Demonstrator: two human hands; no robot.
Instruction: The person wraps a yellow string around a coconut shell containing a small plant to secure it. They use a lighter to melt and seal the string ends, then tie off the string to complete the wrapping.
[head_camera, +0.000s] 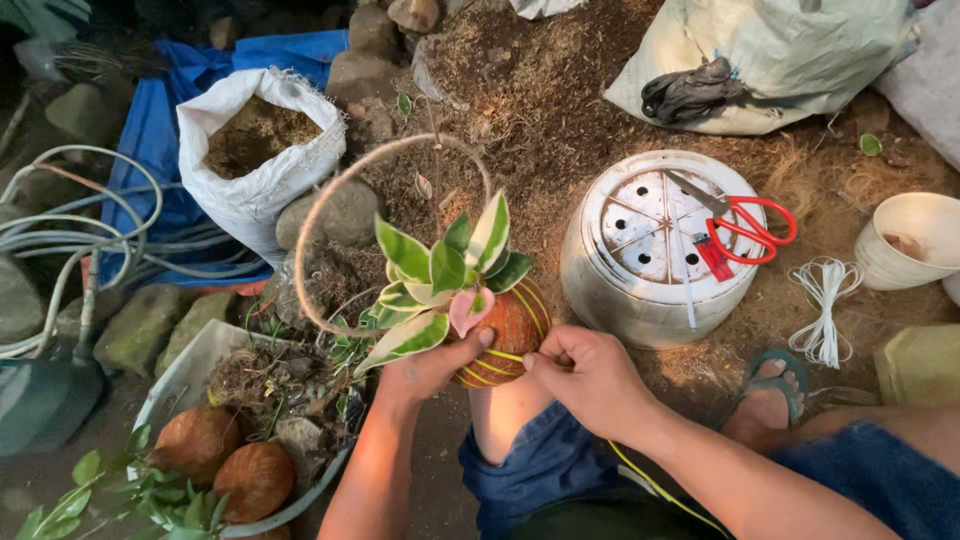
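Left hand gripping the brown fibre-wrapped ball with its variegated green-and-cream plant, held over the knee. Right hand pinching the yellow string wound round the ball. Binding step apparently under way; another tight turn probably needed. Further right, red-handled scissors resting on an upturned white plastic pot.
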